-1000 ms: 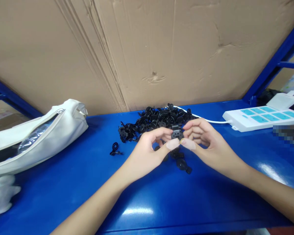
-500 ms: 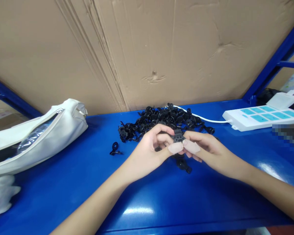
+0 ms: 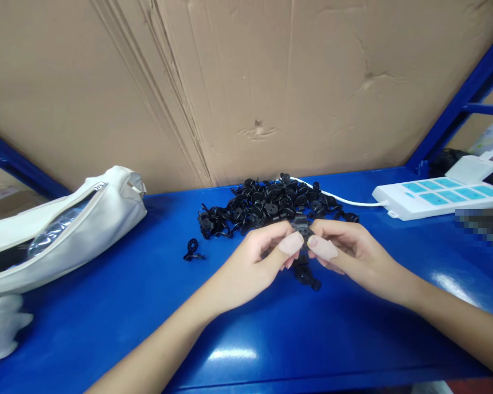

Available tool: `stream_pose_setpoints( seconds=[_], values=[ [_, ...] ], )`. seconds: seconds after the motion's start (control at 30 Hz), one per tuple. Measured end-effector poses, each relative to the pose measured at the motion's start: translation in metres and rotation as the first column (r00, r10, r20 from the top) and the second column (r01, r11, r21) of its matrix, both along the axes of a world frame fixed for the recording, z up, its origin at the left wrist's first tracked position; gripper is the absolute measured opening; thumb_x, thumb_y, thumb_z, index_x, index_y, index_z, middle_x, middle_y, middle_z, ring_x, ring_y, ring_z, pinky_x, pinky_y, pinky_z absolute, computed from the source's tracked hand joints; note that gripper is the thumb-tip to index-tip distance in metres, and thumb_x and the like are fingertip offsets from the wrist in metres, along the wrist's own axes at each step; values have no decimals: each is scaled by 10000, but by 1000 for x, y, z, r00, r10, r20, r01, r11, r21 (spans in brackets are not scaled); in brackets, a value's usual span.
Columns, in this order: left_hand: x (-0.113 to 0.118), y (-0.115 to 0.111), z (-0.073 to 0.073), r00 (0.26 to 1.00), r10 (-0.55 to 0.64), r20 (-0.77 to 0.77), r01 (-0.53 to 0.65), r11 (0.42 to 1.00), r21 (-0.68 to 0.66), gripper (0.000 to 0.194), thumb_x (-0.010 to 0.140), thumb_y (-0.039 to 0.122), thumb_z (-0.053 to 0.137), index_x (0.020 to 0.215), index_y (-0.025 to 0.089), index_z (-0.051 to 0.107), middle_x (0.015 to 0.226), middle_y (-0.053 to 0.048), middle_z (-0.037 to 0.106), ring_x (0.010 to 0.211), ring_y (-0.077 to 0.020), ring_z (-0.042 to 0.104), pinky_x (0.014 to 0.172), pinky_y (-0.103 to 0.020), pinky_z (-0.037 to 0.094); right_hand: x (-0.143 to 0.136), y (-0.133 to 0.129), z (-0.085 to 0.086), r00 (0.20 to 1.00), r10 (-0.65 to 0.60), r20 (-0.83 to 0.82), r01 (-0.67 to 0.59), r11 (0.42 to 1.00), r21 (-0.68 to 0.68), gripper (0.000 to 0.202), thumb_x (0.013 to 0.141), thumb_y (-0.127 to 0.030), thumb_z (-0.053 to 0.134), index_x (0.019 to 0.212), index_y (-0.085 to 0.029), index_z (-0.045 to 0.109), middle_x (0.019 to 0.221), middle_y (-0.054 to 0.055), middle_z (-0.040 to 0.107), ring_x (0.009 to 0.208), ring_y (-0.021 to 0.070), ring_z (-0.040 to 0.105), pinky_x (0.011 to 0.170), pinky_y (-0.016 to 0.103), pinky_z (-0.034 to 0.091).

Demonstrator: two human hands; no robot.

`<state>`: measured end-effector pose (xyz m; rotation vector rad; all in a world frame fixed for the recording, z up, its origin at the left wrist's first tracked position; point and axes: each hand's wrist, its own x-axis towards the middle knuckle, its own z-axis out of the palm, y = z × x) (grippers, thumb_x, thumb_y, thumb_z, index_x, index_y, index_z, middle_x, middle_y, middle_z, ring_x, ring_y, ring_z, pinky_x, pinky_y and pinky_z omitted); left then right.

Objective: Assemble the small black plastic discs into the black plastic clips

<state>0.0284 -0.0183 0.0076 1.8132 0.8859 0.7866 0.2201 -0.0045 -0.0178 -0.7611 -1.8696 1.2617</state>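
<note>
My left hand (image 3: 257, 265) and my right hand (image 3: 359, 254) meet at the middle of the view, both closed on one black plastic clip (image 3: 301, 221). Its round face is dotted with small holes. Both thumbs, each wrapped in pale tape, press on that face, while the curled fingers hide its sides and back. Just below my fingers lies another black clip (image 3: 306, 278), partly covered by them. Behind the hands spreads a heap of similar black clips (image 3: 271, 202). One loose clip (image 3: 192, 249) rests apart, left of the heap.
On the left of the blue shelf (image 3: 148, 328) stands an unzipped white bag (image 3: 110, 213), with a pale soft object (image 3: 4, 328) near it. A white power strip (image 3: 443, 194) sits at the right, its cable running behind the heap. Cardboard (image 3: 246, 93) closes off the back.
My left fingers have drawn in and lowered slightly around the clip, and the left thumb has tilted upward on its face. The two thumbs now stand slightly apart. The heap has not moved.
</note>
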Motion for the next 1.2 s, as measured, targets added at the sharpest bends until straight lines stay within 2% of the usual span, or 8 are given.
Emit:
stream_pose_setpoints(
  seconds=[0.2,0.37,0.73,0.87,0.97,1.03,1.1,1.2],
  values=[
    [0,-1,0,1000,11,-11,-10,1000,17,322,964,324,436,701,146,489,693,25,482,652,-79,433,610,-195,356,2,0,0,1000,3,14,-3,999,34,284,936,-351,500,730,-166,565,651,-27,483,561,84,408,499,193,328],
    [-1,-2,-5,999,36,-34,-35,999,13,331,967,362,422,719,155,494,698,28,483,655,-82,442,607,-201,357,1,0,4,997,-46,62,40,995,87,327,930,-310,496,637,-168,517,579,-42,456,525,73,426,486,177,332],
    [0,0,-4,999,44,-7,-44,999,-6,319,968,343,430,724,151,500,696,30,488,656,-73,440,625,-186,366,0,1,0,998,-44,45,41,996,75,313,943,-332,481,676,-174,516,581,-50,439,516,73,403,469,191,310],
    [1,0,-2,998,51,43,-49,998,-40,320,972,345,417,734,149,501,677,32,486,629,-69,436,606,-182,369,0,6,-3,997,-49,66,45,997,66,400,993,-413,331,742,-182,539,630,-24,498,513,93,424,472,217,346],
    [2,0,0,995,59,76,-56,998,-41,326,974,339,415,725,146,501,662,36,484,609,-62,433,593,-175,366,1,16,-10,956,-198,218,150,965,217,314,982,-394,366,844,-188,558,731,10,560,625,139,519,563,263,421],
    [2,0,2,994,64,85,-61,998,-35,331,976,338,410,720,148,499,661,38,486,607,-60,435,596,-173,366,2,23,-17,891,-337,305,201,894,400,180,947,-323,456,995,-188,563,910,56,610,832,199,576,728,331,475],
    [1,0,3,994,68,83,-65,997,-33,343,977,349,404,713,149,491,659,38,488,610,-61,438,602,-174,368,5,28,-26,831,-396,390,154,838,523,236,924,-278,486,1134,-184,535,1137,107,579,1079,265,525,925,432,440],
    [1,-1,3,994,74,76,-71,997,-38,355,975,362,405,698,152,475,653,37,487,611,-63,438,604,-178,368,8,31,-35,764,-372,527,43,845,534,308,930,-245,453,1227,-179,500,1260,136,511,1199,300,463,1006,502,403]
  ],
)
